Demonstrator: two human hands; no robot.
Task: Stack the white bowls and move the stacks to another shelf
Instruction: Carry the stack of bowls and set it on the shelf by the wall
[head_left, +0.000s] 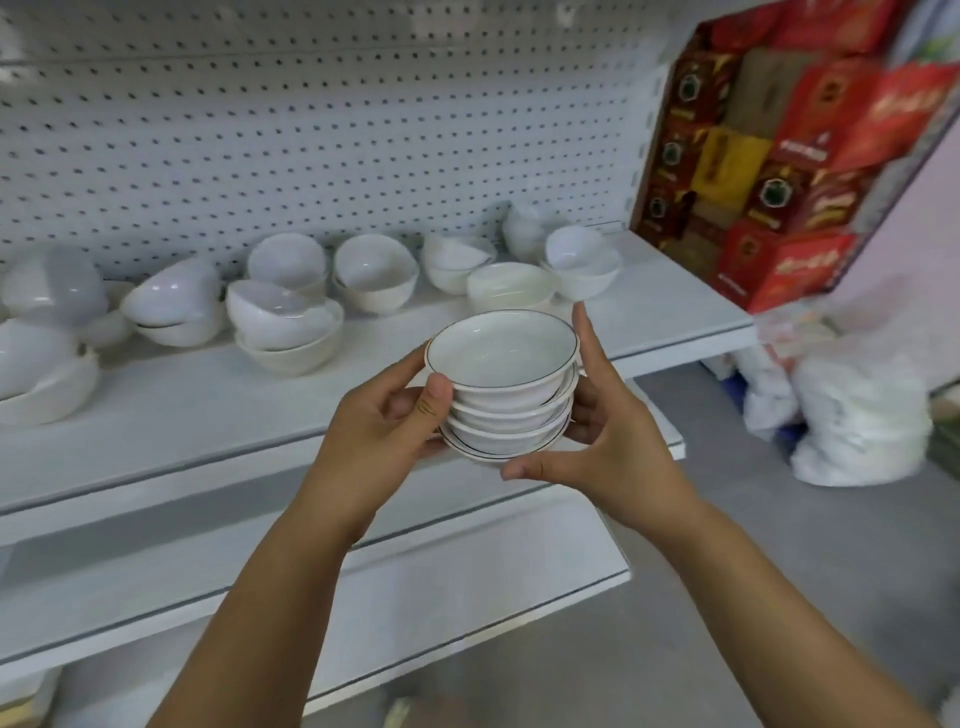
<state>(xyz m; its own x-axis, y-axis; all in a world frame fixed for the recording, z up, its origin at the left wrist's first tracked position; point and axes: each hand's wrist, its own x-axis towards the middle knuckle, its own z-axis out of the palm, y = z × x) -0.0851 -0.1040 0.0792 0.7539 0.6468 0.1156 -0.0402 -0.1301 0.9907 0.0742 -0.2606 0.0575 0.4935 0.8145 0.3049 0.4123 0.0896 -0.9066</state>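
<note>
Forearms reach forward. Left hand (384, 421) grasps the bowl stack (506, 395), thumb pressed on its side. Right hand (608, 441) cradles the opposite side, thumb under the base, forefinger upright by the top rim. Stack aloft between the fingers. Carry step, likely; next wants a level set-down. Beyond the fingertips, loose bowls (374, 270) crowd the shelf (208, 415).

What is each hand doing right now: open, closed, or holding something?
Left hand: holds the stack of white bowls, thumb on its side.
Right hand: holds the same stack from the other side.
</note>
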